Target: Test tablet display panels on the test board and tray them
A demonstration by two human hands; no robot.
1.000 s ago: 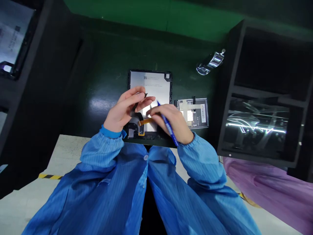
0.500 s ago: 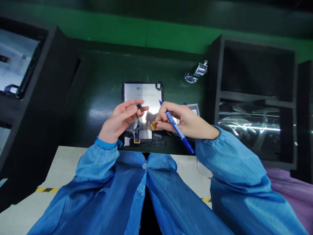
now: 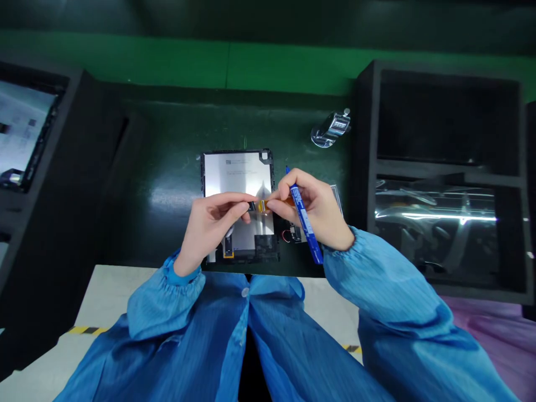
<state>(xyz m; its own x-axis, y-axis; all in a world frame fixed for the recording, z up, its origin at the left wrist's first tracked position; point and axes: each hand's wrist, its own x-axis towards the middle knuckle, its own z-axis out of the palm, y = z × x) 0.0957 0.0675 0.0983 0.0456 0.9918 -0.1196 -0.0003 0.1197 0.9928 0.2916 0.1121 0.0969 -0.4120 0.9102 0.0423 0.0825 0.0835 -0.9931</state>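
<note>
A display panel point(image 3: 237, 181) with a silvery back and black frame lies on the dark bench in front of me. Above it, my left hand point(image 3: 214, 220) is closed, thumb and fingers pinching the dark end of a flat cable point(image 3: 252, 206). My right hand point(image 3: 320, 207) pinches an orange flex cable point(image 3: 263, 206) between thumb and forefinger. The two cable ends are very close together; whether they touch I cannot tell. A blue marker pen point(image 3: 306, 220) also rests in my right hand, slanting across the fingers, tip up.
A shiny metal tally counter point(image 3: 331, 129) stands at the back right of the bench. Partly behind my right hand lies a small part with a red wire point(image 3: 286, 234). Black racks flank the bench; the right one point(image 3: 448, 167) holds clear film, the left one another panel point(image 3: 23, 134).
My hands have come together over the panel, bringing the dark cable end and the orange flex cable close to each other. The marker pen stays in my right hand.
</note>
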